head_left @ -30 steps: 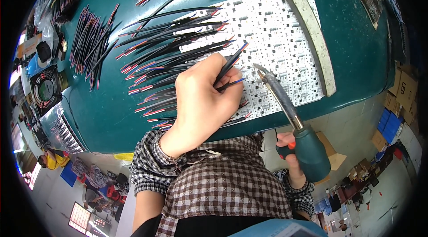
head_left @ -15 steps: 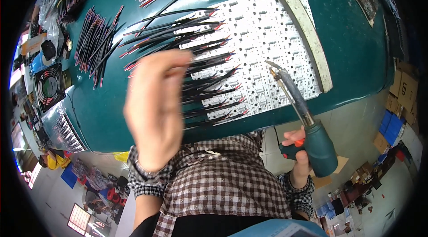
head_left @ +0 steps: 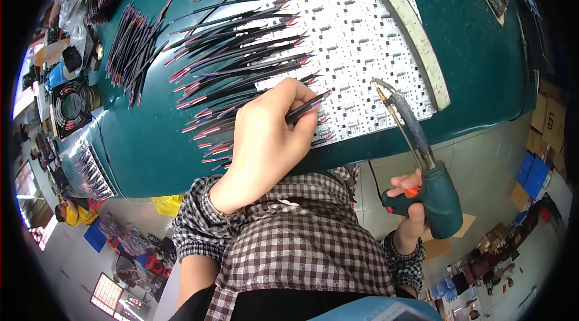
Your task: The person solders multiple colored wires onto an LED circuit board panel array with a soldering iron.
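Between the thumb and fingers of my left hand [head_left: 268, 128] is a black cable [head_left: 309, 107], its stripped end over a white circuit board panel [head_left: 353, 49]. Rows of similar black cables [head_left: 235, 58] with red and blue wire ends lie along the panel's left side, some of them hidden under my hand. My right hand [head_left: 411, 203] grips a green soldering gun [head_left: 441, 200] at the table's front edge. The gun's tip points up and left above the panel, apart from the held cable. A thin metal tube runs alongside its shaft.
A worn pale bar [head_left: 413, 43] lies across the panel's right part. More cables are heaped on the green table [head_left: 482, 79] at left [head_left: 136, 49] and at the back. A small black fan [head_left: 71, 107] stands at the far left. Cardboard boxes [head_left: 549, 116] are at the right.
My left hand has moved right and closed on a cable by the panel. The soldering gun has shifted slightly right in my right hand. The table's contents sit slightly higher in view.
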`<action>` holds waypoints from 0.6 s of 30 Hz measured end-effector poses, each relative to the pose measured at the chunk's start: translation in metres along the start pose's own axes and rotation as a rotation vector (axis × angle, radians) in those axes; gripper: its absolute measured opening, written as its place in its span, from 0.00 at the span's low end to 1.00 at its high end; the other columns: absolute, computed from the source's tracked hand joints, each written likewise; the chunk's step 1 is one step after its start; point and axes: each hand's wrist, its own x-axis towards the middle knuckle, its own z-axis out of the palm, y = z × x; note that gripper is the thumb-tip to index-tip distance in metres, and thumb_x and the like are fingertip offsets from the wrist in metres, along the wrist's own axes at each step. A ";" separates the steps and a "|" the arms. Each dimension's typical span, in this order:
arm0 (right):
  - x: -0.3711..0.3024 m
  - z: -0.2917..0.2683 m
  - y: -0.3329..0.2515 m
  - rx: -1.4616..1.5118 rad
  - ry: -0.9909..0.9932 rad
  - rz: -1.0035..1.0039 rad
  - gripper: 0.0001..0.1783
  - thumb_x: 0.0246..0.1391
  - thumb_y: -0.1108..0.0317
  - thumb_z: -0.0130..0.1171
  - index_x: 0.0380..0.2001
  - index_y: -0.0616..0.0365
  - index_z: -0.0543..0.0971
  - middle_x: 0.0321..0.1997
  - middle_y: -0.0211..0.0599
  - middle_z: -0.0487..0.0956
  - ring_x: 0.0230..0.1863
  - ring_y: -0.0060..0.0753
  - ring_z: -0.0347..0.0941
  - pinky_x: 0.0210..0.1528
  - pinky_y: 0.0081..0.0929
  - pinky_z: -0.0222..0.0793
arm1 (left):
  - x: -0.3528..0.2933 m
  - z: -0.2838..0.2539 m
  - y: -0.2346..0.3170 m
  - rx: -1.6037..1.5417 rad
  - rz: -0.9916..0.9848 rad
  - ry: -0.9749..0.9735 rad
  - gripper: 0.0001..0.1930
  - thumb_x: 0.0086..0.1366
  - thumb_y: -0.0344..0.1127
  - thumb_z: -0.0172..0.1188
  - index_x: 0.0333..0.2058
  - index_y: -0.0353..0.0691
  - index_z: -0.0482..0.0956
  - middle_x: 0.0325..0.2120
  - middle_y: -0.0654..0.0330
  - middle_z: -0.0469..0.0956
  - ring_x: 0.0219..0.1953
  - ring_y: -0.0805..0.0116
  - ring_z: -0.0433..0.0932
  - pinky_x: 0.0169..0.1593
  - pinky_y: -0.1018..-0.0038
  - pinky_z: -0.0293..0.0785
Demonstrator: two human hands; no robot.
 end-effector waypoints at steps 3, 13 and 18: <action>0.000 -0.005 0.006 -0.024 -0.040 -0.068 0.40 0.63 0.45 0.57 0.59 0.77 0.68 0.44 0.46 0.79 0.38 0.40 0.80 0.41 0.35 0.79 | 0.000 0.000 -0.003 -0.043 -0.071 -0.053 0.05 0.60 0.28 0.64 0.34 0.37 0.77 0.27 0.54 0.79 0.22 0.61 0.77 0.28 0.69 0.72; 0.005 0.006 -0.006 -0.032 0.024 0.001 0.39 0.61 0.45 0.60 0.54 0.77 0.70 0.43 0.54 0.79 0.35 0.38 0.80 0.33 0.28 0.80 | -0.005 0.009 -0.008 -0.033 0.080 0.094 0.06 0.57 0.26 0.66 0.33 0.39 0.78 0.26 0.57 0.75 0.23 0.61 0.76 0.27 0.69 0.72; 0.005 0.007 -0.009 -0.034 -0.002 0.040 0.38 0.61 0.45 0.60 0.53 0.76 0.71 0.44 0.53 0.79 0.38 0.37 0.79 0.36 0.28 0.80 | -0.003 0.021 -0.007 0.156 0.129 0.180 0.12 0.51 0.29 0.71 0.28 0.43 0.74 0.25 0.61 0.75 0.22 0.61 0.77 0.25 0.68 0.72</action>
